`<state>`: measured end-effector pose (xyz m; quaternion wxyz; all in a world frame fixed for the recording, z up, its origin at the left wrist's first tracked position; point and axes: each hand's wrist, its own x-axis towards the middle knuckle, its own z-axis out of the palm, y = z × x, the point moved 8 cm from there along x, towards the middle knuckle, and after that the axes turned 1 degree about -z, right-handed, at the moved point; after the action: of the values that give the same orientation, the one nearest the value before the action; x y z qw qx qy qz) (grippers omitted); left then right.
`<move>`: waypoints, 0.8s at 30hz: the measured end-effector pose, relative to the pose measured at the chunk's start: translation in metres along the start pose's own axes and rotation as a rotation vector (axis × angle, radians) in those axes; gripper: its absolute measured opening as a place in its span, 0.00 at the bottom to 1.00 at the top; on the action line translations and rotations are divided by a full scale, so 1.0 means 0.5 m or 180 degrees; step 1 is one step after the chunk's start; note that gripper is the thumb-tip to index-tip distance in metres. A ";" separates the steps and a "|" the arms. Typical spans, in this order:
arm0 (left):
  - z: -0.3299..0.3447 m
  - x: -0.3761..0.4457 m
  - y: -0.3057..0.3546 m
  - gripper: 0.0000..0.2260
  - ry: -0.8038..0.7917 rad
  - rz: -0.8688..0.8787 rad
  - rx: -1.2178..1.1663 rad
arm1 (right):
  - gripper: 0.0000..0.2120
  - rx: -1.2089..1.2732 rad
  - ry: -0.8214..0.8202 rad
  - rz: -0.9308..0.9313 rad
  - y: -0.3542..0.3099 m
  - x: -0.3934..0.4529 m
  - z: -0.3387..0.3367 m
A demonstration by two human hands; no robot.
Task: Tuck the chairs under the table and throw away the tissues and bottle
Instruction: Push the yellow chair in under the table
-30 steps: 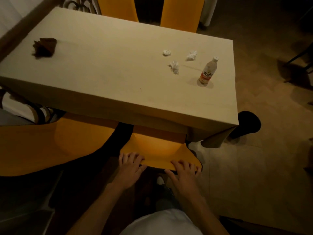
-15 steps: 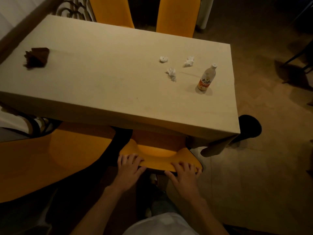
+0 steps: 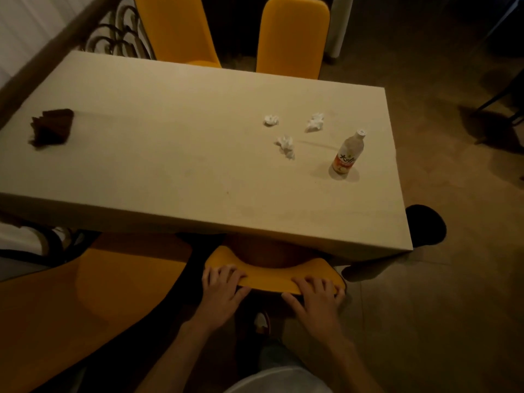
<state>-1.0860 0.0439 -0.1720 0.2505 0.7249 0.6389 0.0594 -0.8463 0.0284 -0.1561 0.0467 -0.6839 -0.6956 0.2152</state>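
A cream table fills the middle of the view. Three crumpled white tissues lie on its right half, beside an upright bottle with a white cap and orange label. Below the near edge, a yellow chair sits mostly under the table, only its backrest top showing. My left hand grips the backrest's left end and my right hand grips its right end, fingers curled over the top. A second yellow chair stands pulled out at the lower left.
Two more yellow chairs stand tucked at the far side. A dark brown folded cloth lies on the table's left end. A curled iron railing runs along the left. A black round object sits on the floor by the right corner.
The chair I hold has slid further under the table, so less of its seat shows. Both hands have kept their hold on the backrest.
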 end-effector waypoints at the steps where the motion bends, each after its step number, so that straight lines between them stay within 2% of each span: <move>1: -0.004 0.016 -0.001 0.27 0.0002 0.0009 -0.0012 | 0.33 0.0007 0.0004 0.0012 0.000 0.014 -0.003; 5: -0.024 0.070 -0.003 0.33 -0.0014 0.0043 0.0044 | 0.36 0.0013 -0.0053 0.0051 -0.002 0.065 -0.015; 11: -0.050 0.161 0.006 0.31 -0.0012 0.0005 0.0061 | 0.36 -0.0016 -0.0098 0.0035 0.003 0.154 -0.044; 18: -0.043 0.185 -0.003 0.26 0.0040 0.0076 0.0063 | 0.29 -0.0089 -0.0080 0.0056 0.005 0.179 -0.040; 21: -0.039 0.186 -0.007 0.25 0.0012 0.0050 0.0038 | 0.32 -0.0060 -0.0121 0.0092 0.007 0.180 -0.043; 24: -0.044 0.180 -0.001 0.26 0.0002 0.0087 0.0066 | 0.39 -0.0025 -0.0243 0.0138 0.005 0.178 -0.048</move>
<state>-1.0797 0.1365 -0.1742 0.2419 0.7361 0.6296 0.0565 -0.8410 0.1202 -0.1558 0.0128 -0.6903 -0.6826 0.2393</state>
